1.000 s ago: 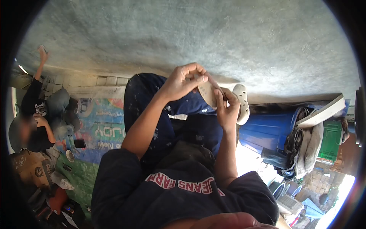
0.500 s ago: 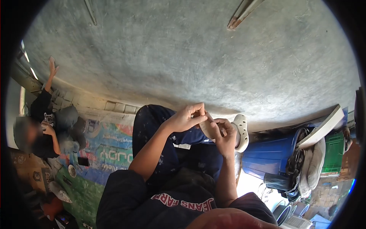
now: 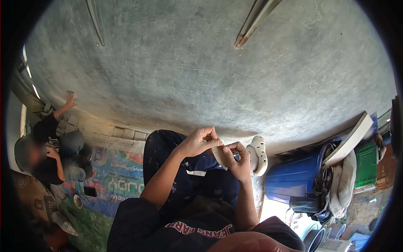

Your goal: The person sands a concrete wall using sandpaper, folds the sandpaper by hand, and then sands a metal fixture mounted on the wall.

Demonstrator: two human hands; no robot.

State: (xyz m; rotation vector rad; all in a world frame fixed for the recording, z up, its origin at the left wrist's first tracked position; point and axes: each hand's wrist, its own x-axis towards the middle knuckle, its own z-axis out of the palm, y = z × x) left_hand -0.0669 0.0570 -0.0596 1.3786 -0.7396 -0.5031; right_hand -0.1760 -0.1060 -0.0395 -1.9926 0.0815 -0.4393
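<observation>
Between both hands is a thin beige sheet with a curved edge, held above my lap. My left hand pinches its upper end between thumb and fingertips. On its right side, my right hand grips it with thumb and bent fingers. The sheet is seen nearly edge-on, so its face is mostly hidden. Below the hands are my dark, white-spotted trousers. A cream clog is on my foot, just right of my right hand.
A grey wall rises ahead, with metal brackets on it. At left, a seated co-worker reaches one hand to the wall. A printed tarp covers the floor. At right are a blue container and a green crate.
The view has tilted up, showing more wall and the brackets. My hands, still on the sheet, appear lower, and the sheet has turned more edge-on. The co-worker's raised hand has shifted along the wall.
</observation>
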